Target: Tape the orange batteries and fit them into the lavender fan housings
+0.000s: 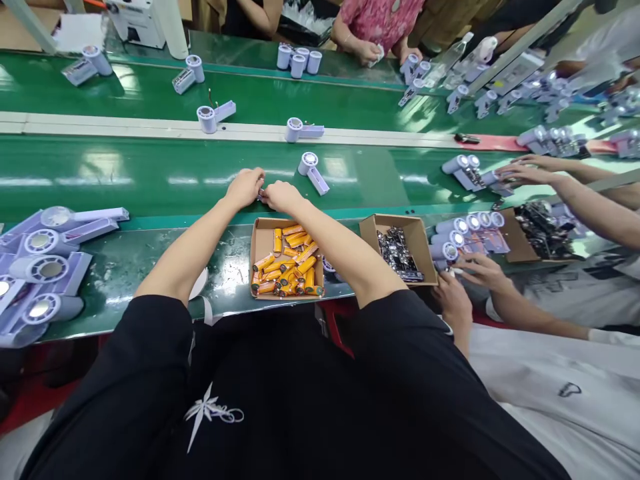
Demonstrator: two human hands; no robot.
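Observation:
My left hand (245, 188) and my right hand (283, 199) meet over the green belt, fingers bent inward and closed. Between the fingertips a small bit of something pale purple shows; the hands cover the rest, so its kind cannot be made out. Just below my right forearm stands a cardboard box (255, 248) of orange cylindrical battery cells (287, 272). Beyond my right hand, a pale purple fan housing with a round head and open handle (309, 162) lies on the belt. A white round piece (199, 283) is partly hidden by my left forearm.
Several purple housings (47, 270) are piled at the left. Right of me is a cardboard box (369, 233) of small dark parts (397, 253). Co-workers' hands (483, 270) work at the right. A pale divider rail (125, 127) carries housings; another person (377, 27) sits opposite.

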